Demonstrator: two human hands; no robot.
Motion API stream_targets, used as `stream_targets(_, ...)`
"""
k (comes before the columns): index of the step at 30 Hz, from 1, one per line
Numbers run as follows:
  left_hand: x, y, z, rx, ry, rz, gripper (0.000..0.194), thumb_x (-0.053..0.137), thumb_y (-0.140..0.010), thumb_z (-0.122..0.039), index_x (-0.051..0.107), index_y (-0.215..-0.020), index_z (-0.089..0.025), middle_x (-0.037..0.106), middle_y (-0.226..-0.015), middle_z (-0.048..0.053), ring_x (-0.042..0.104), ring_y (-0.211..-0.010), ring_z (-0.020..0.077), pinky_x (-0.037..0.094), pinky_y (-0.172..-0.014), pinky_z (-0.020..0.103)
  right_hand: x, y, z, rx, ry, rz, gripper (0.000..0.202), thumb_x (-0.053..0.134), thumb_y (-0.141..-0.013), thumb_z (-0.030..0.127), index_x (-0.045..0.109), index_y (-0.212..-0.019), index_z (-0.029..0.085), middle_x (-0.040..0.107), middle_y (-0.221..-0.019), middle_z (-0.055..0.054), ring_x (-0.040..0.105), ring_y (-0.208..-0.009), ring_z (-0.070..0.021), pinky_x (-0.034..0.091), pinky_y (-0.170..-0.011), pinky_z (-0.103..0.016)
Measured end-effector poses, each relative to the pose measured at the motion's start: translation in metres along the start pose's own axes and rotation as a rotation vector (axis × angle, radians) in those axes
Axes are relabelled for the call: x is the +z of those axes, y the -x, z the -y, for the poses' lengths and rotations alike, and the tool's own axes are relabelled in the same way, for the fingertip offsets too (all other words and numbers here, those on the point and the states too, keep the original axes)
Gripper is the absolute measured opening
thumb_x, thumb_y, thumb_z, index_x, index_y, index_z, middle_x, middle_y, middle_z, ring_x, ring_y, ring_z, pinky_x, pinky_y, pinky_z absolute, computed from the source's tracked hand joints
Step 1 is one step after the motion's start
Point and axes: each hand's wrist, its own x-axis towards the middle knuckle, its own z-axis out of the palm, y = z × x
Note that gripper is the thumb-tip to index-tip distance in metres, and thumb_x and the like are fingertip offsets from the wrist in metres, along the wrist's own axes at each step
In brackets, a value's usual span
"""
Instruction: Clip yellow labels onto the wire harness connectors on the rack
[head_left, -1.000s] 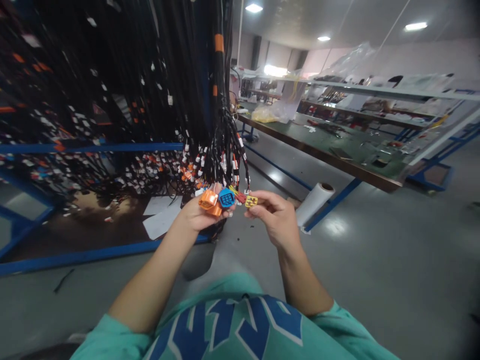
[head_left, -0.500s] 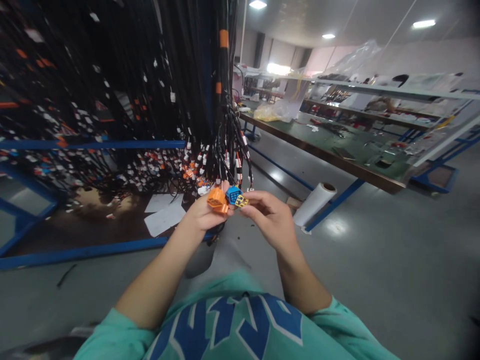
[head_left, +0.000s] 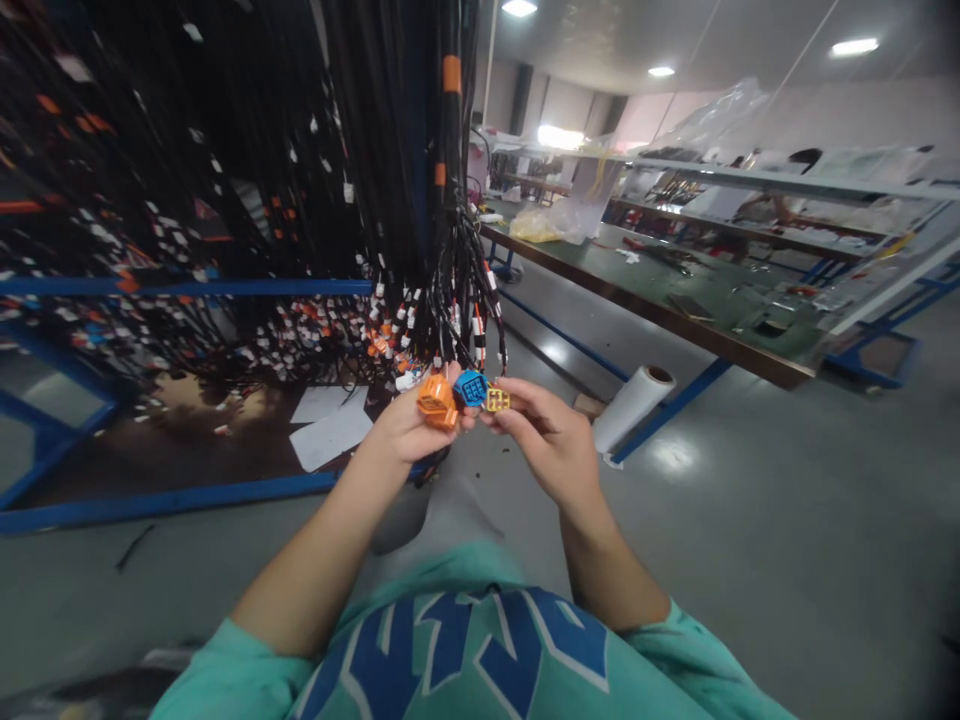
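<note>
My left hand [head_left: 411, 428] is closed around an orange connector [head_left: 436, 402], its honeycomb-like face turned toward me. Right beside it is a blue connector [head_left: 471, 388], with left fingertips under its lower edge. Thumb and fingers of my right hand [head_left: 546, 432] pinch a small yellow piece with square openings [head_left: 498, 400], just right of the blue connector. Black cables with white and orange labels [head_left: 459, 290] hang down behind the connectors.
A blue-framed rack [head_left: 187, 287] packed with hanging cables fills the left, with white sheets [head_left: 330, 430] on its lower shelf. At right stands a green-topped workbench [head_left: 622, 275], with a roll of clear film [head_left: 634, 405] leaning below it.
The yellow piece and my right fingers have moved slightly right, away from the blue connector's face, and the yellow piece has turned more toward the camera.
</note>
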Motion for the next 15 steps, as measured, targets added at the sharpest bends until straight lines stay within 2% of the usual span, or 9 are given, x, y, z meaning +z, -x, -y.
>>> stream_targets(3,0.001,-0.001,0.002,0.033,0.021,-0.054,0.03,0.044,-0.089,-0.015,0.057,-0.062,-0.011,0.058,-0.055,0.003,0.055,-0.046,0.0111,0.048,-0.042,0.02,0.006,-0.003,-0.002,-0.156,0.148,-0.164,0.02,0.06,-0.081,0.024,0.062,-0.102,0.022,0.068,-0.083,-0.002,0.064,-0.071,-0.0136,0.052,-0.067,-0.028)
stream_targets(6,0.002,-0.003,0.004,0.078,0.03,-0.115,0.035,0.037,-0.091,-0.01,0.059,-0.063,-0.01,0.06,-0.057,0.004,0.058,-0.049,0.011,0.051,-0.046,0.021,0.013,-0.008,-0.006,-0.291,0.252,-0.226,0.013,0.063,-0.079,0.024,0.063,-0.092,0.021,0.062,-0.073,0.0,0.058,-0.067,-0.013,0.049,-0.064,-0.028)
stream_targets(15,0.002,-0.004,0.01,0.13,0.083,-0.12,0.032,0.04,-0.087,-0.002,0.056,-0.061,-0.01,0.061,-0.056,0.001,0.059,-0.048,0.0081,0.05,-0.046,0.016,0.024,-0.01,-0.015,-0.296,0.149,-0.247,0.011,0.059,-0.08,0.019,0.061,-0.091,0.02,0.057,-0.072,0.0,0.053,-0.061,-0.0108,0.045,-0.056,-0.025)
